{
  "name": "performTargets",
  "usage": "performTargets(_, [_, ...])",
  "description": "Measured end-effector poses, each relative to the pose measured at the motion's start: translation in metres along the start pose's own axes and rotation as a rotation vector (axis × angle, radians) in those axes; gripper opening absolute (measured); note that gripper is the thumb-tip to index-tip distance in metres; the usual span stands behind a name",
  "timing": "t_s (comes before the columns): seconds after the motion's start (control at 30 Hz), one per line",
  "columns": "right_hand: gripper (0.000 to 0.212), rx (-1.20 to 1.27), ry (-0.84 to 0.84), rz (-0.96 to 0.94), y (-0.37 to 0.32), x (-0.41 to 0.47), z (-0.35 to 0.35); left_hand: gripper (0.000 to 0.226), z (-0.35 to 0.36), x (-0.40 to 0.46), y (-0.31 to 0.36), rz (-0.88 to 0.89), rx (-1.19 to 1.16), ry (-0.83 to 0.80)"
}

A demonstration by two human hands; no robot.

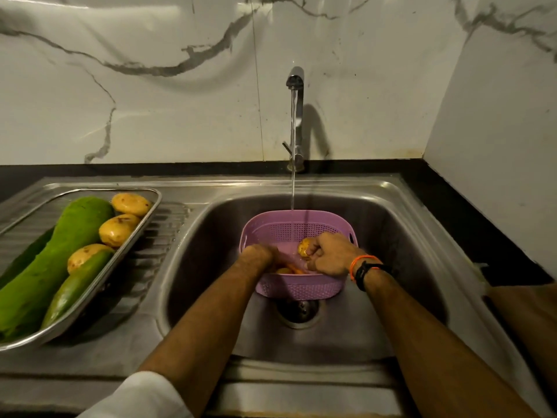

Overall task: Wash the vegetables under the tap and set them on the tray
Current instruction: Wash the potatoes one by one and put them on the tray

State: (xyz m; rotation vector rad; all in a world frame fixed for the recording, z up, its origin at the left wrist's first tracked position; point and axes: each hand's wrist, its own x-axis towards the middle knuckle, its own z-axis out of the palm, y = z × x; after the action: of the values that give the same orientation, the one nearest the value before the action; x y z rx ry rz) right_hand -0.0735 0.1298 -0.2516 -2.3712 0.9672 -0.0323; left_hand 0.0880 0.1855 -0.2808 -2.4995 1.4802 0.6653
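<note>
Basket point(298, 285) sits in the sink point(401, 236) under the tap point(297, 86); tray point(132, 236) of vegetables lies left

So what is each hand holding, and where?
Right hand grips a potato around its side. Left hand is down in the basket; its hold cannot be told.

White marble-veined wall tiles point(150, 101) seen behind sink; black countertop strip point(180, 170) along wall; drain point(298, 310) seen in basin floor; ribbed drainboard point(162, 233) at left.
</note>
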Motion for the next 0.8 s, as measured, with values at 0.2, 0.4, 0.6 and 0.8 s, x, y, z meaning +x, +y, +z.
performTargets(0.2, [0.02, -0.008, -0.007, 0.007, -0.002, -0.002, -0.002, 0.058, 0.006, 0.001, -0.001, -0.124, -0.279, 0.096])
performTargets(0.4, [0.017, -0.029, -0.015, 0.011, -0.004, -0.003, -0.004, 0.05, -0.01, -0.021, -0.003, -0.076, -0.566, 0.371])
performTargets(0.6, [0.012, 0.051, 0.06, 0.027, -0.007, -0.004, -0.004, 0.054, -0.01, -0.02, 0.006, -0.065, -1.196, 0.36])
performTargets(0.8, [0.033, 0.342, 0.216, 0.045, -0.021, -0.004, 0.001, 0.014, -0.018, -0.034, 0.027, 0.075, -1.791, 0.204])
